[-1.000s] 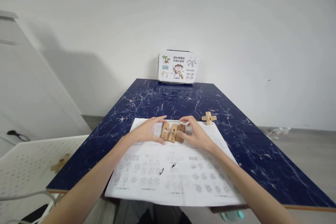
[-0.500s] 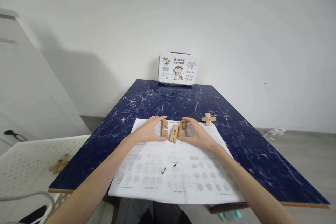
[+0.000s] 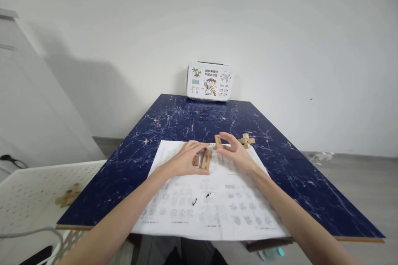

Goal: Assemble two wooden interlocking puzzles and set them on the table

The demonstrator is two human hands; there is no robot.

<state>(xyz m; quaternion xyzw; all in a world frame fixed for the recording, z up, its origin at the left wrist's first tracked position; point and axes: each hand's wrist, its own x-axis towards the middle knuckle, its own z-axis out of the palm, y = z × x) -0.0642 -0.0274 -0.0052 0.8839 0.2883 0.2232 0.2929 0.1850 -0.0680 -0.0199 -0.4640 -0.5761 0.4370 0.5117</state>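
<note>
My left hand [image 3: 183,160] spans a slotted wooden puzzle block [image 3: 205,160], marked with a 2, with fingers at its far end and thumb at its near end. Beneath that hand, a second wooden puzzle piece [image 3: 195,160] lies partly hidden on the printed sheet [image 3: 217,207]. A third wooden puzzle piece [image 3: 218,141] is pinched between the thumb and fingers of my right hand [image 3: 238,153], held upright near the sheet's far edge. Just beyond the right hand sits an assembled wooden cross puzzle [image 3: 246,140], partly covered by the fingers.
A white cartoon-printed case [image 3: 209,82] stands at the far end of the blue marbled table [image 3: 199,120], against the wall. Two small dark items [image 3: 194,202] rest on the sheet. Left of the table, more wooden pieces [image 3: 68,196] lie on a white perforated surface [image 3: 34,190].
My right hand has lifted its piece away from the middle block and turned it. My left hand has shifted right, from the left piece onto the block marked 2.
</note>
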